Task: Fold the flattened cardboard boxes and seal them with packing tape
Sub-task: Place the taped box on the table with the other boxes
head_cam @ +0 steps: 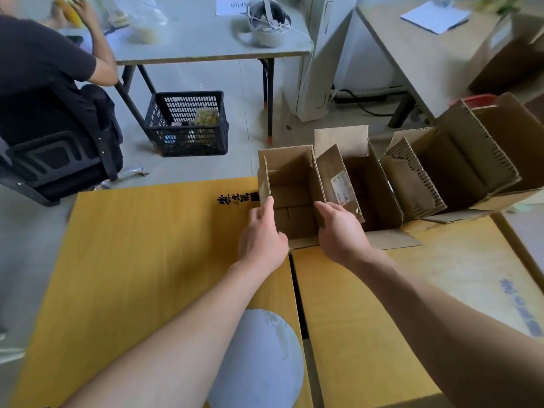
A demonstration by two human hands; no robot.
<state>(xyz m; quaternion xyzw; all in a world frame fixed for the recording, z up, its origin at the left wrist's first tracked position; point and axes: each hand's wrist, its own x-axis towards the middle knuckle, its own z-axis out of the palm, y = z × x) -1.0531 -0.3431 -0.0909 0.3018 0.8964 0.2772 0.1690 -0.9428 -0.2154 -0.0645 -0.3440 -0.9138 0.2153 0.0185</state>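
- Head view: a small box [290,187] stands open-topped at the far edge of the yellow table [141,254], with its two side flaps upright.
- The left hand [262,235] reaches to the box's near left corner. Its fingers lie straight and pressed together, with the tips against the near end of the left flap [267,181].
- The right hand [343,235] reaches to the near right corner, fingers close together and pointing at the near end of the right flap [319,178]. I cannot tell whether they pinch it.
- Just right of the small box, touching it, stands a second open box [374,195] with a white label [341,187] on its tilted flap.
- Further right is a larger open box [459,163].
- A round grey thing [259,360] shows below the arms, at the near table edge.
- On the floor beyond are a black basket [188,125] and a grey table [206,42].
- A person in black [38,69] sits at the left.
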